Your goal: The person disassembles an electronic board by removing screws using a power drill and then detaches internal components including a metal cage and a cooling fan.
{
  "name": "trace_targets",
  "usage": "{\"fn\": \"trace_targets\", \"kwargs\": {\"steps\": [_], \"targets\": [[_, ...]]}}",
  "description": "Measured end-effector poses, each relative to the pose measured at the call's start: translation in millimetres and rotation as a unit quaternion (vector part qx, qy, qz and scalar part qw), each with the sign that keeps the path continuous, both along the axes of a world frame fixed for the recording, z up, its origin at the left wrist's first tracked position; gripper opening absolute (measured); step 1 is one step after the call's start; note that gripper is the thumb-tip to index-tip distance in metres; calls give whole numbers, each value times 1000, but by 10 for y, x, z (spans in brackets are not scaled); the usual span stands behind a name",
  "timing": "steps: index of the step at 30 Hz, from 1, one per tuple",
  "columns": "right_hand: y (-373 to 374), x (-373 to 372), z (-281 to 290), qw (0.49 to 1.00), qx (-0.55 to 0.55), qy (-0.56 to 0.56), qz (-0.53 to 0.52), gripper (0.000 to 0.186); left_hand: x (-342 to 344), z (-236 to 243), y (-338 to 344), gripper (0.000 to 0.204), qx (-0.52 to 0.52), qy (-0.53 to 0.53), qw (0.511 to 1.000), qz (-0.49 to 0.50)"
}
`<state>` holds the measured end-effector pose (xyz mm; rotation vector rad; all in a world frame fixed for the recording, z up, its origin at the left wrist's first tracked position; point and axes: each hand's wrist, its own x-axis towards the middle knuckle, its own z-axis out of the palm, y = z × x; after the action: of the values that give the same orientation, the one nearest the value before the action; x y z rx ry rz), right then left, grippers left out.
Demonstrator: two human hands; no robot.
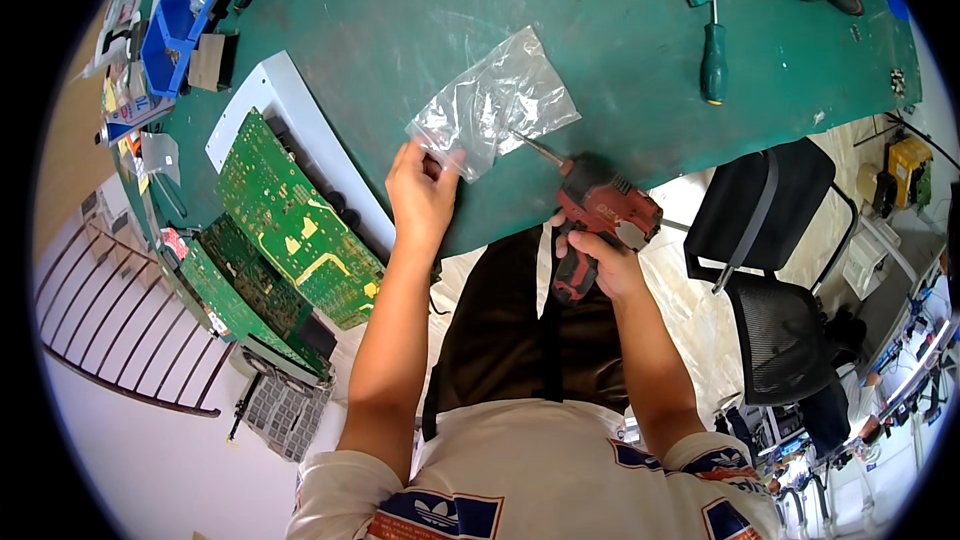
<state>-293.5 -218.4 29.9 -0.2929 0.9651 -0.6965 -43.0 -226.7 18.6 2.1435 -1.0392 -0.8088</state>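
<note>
My left hand (425, 195) is at the lower-left corner of a crumpled clear plastic bag (520, 90), its fingers closed on that corner. My right hand (605, 260) grips a red-and-black power driver (605, 210) by its handle at the table's near edge. The driver's long bit points up-left, its tip over or on the bag; I cannot tell whether they touch. Left of my left hand, a green circuit board (290, 220) lies with a pale metal panel (285, 85), black components along the board's side.
The green table (630, 70) holds screwdrivers (714, 60) at upper right and blue bins (170, 45) at upper left. More circuit boards (215, 290) are stacked at the left edge. A black chair (760, 210) stands beyond the right front edge, and a metal railing (120, 330) is at far left.
</note>
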Motion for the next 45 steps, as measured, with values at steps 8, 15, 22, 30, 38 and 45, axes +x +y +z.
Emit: {"fn": "trace_targets", "kwargs": {"steps": [8, 15, 22, 30, 38, 45], "targets": [[-45, 78, -40, 999, -6, -38, -13, 42, 112, -40, 12, 19, -17, -5, 998, -59], [-2, 170, -79, 998, 13, -47, -34, 41, 182, 17, -115, 31, 27, 234, 971, -38], [37, 201, -82, 997, 12, -55, -44, 40, 146, -6, -251, 28, 44, 254, 963, -74], [114, 179, -133, 995, 11, -72, -75, 42, 129, 26, -343, 37, 79, 181, 970, -144], [60, 313, -131, 992, 2, -81, -93, 41, 166, -6, -405, 41, 35, 132, 970, -203], [73, 357, -132, 992, 11, -86, -97, 42, 132, -71, -429, 31, -18, 78, 973, -215]]}}
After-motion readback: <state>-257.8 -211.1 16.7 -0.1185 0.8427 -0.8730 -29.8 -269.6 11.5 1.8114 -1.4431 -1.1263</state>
